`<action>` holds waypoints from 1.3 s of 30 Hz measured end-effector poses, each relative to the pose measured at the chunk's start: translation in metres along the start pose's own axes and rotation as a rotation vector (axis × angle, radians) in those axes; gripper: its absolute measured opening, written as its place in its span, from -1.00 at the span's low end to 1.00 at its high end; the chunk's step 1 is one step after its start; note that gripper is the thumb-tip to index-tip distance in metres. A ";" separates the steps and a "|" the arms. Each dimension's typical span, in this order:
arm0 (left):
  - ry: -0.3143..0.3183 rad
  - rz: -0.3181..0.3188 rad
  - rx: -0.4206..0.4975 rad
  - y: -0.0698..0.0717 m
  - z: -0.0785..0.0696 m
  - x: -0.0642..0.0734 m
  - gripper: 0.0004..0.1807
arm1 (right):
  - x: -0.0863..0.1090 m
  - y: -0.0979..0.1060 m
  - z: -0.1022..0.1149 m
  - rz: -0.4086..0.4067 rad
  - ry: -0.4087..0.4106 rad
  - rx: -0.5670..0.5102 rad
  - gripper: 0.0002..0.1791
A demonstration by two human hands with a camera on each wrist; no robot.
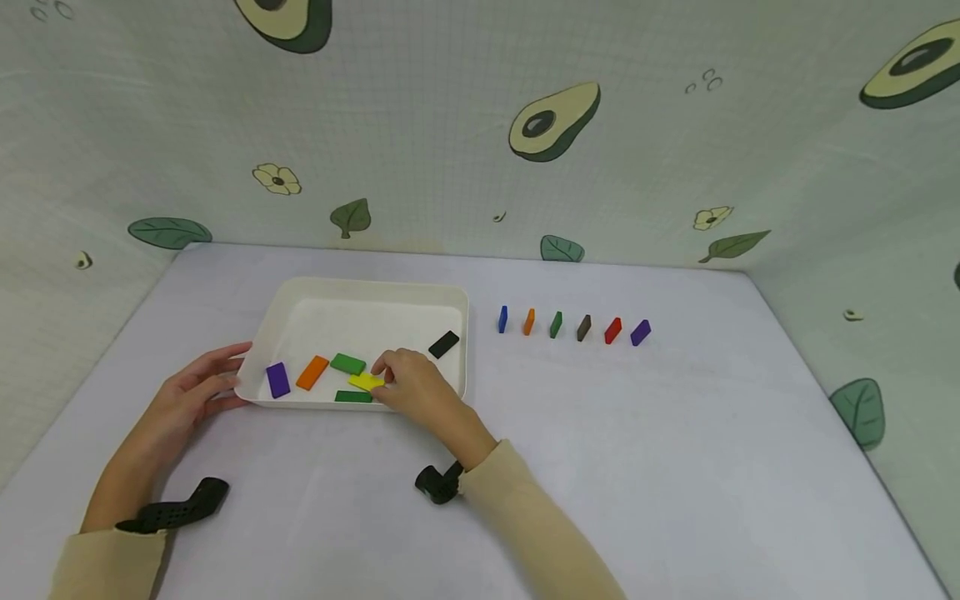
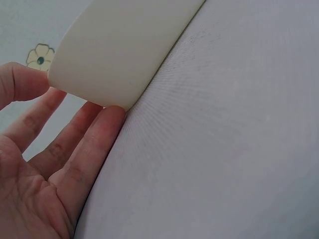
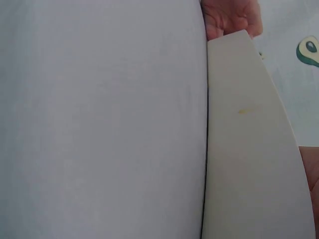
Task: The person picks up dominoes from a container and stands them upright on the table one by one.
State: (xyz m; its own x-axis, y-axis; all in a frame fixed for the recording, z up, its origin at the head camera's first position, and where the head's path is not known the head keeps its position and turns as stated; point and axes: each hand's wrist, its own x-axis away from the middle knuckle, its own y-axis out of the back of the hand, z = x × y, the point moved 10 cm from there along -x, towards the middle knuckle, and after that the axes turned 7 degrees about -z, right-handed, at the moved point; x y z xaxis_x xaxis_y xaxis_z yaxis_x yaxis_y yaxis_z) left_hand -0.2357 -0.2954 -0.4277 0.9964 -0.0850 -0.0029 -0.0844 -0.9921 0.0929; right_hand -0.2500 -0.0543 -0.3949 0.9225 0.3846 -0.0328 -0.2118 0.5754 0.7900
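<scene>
A shallow white tray lies on the table, with coloured blocks spread in it. My left hand rests against the tray's left end, thumb at the rim and fingers fairly straight along the outer wall; the left wrist view shows this hand at the tray corner. Over the tray's front part, my right hand pinches a yellow block between thumb and fingers. Beside it lie two green blocks, then an orange block and a purple block. The right wrist view mostly shows the tray's outer wall.
A black block lies near the tray's right end. To the right of the tray, several blocks stand on edge in a spaced row, from a blue block to a purple one. A patterned cloth hangs behind the table.
</scene>
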 end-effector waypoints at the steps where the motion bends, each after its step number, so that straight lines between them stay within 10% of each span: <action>1: -0.003 0.002 0.002 0.000 0.000 0.000 -0.54 | 0.000 0.000 -0.001 -0.008 -0.008 0.003 -0.74; 13: 0.004 -0.012 -0.020 0.001 0.001 -0.001 -0.54 | -0.002 -0.004 -0.015 -0.011 -0.148 -0.035 -0.75; 39: 0.018 -0.022 -0.040 0.002 0.004 -0.002 -0.53 | -0.004 -0.005 -0.019 -0.012 -0.185 -0.013 -0.73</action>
State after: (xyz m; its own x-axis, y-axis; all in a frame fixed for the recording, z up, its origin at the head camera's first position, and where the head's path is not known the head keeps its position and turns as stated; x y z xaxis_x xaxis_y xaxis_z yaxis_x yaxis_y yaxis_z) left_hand -0.2374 -0.2976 -0.4317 0.9981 -0.0607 0.0122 -0.0618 -0.9892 0.1325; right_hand -0.2588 -0.0447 -0.4104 0.9682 0.2394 0.0720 -0.2038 0.5887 0.7822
